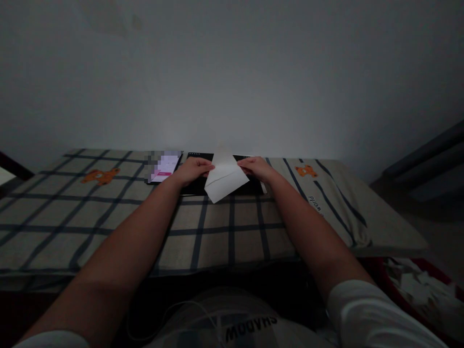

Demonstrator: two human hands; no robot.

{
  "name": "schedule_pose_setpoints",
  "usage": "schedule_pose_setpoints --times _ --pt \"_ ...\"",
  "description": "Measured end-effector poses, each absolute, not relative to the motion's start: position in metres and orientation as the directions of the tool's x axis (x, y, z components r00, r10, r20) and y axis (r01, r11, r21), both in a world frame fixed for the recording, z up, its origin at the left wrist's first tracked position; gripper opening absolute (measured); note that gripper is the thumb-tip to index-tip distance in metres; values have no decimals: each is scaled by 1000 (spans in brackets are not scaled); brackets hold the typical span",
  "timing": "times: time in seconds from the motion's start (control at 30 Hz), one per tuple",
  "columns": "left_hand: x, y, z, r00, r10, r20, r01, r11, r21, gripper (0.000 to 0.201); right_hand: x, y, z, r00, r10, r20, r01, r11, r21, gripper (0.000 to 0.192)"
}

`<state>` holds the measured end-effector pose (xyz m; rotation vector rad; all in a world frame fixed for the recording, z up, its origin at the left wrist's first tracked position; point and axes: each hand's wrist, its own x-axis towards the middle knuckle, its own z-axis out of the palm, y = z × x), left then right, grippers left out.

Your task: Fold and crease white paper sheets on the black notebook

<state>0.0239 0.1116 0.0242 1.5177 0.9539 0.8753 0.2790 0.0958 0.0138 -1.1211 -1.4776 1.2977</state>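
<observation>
A folded sheet of white paper point(226, 181) is held up between my two hands, its narrow end pointing toward the wall and its wide end toward me. A crease runs across its lower part. My left hand point(195, 170) pinches the left edge with thumb and fingers. On the opposite edge, my right hand point(254, 166) pinches it the same way. Beneath the paper lies a flat black board or folder point(195, 187), partly covered by the hands and paper.
A lit phone point(165, 166) lies left of the black board. The checked cloth point(213, 232) with bear patches covers the table against a wall point(232, 72). At lower right, a red bin point(380, 275) contains crumpled white paper. A white cable point(181, 303) hangs near my lap.
</observation>
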Motion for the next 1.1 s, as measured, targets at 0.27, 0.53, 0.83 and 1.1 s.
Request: schedule_pose_setpoints --times 0.27,0.53,0.83,1.1 --pt "26 113 22 385 923 -3 66 -24 998 23 280 96 14 -174 979 104 227 142 -963 25" --pt "23 113 21 456 884 -103 96 66 993 23 286 102 11 -142 982 125 262 159 -952 26" --pt "25 114 21 391 920 -20 114 -27 993 24 283 100 12 -101 987 124 244 146 -959 25" --pt "23 112 23 433 894 -113 124 65 990 18 288 105 7 -86 987 139 216 154 -964 23"
